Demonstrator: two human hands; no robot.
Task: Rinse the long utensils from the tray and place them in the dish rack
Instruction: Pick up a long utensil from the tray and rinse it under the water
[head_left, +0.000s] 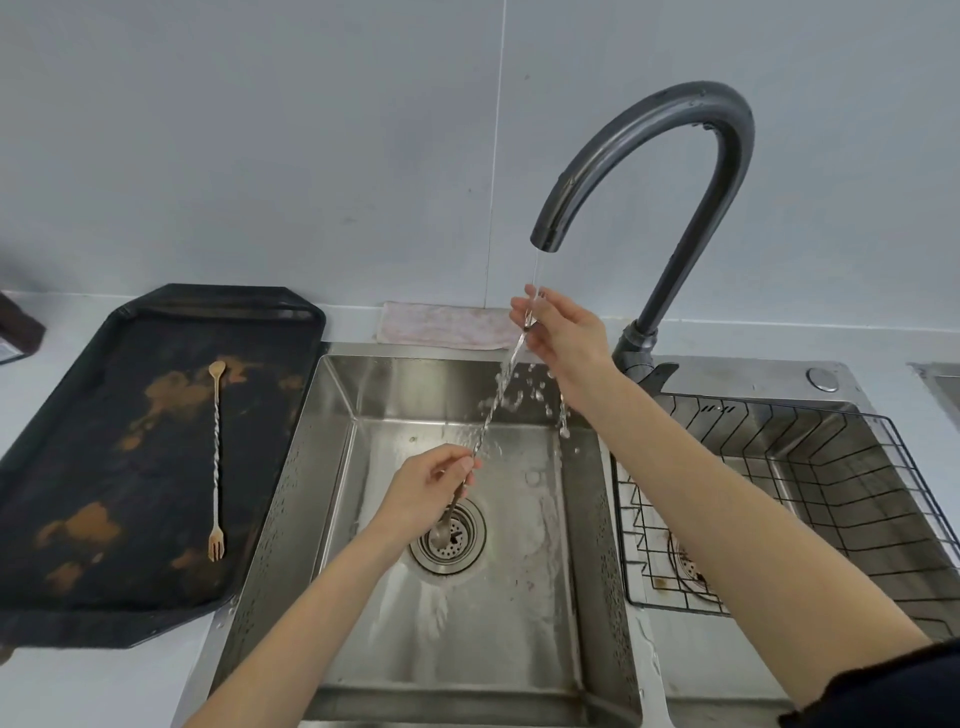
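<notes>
A long twisted silver stirrer (491, 415) slants over the left sink basin (332, 467) under running water from the dark faucet (675, 119). My right hand (563, 332) pinches its upper end just below the spout. My left hand (431, 486) grips its lower part, and the spoon end hangs over the drain (467, 551). A second long utensil (215, 457), gold-tipped with a spoon end and a fork end, lies on the black tray (78, 519) at the left. The black wire dish rack (831, 467) sits in the right basin, with nothing visible in it.
A pinkish cloth (441, 325) lies folded behind the sink against the wall. A dark object (18, 327) stands at the far left edge of the counter. Water splashes around the stirrer and wets the left basin floor.
</notes>
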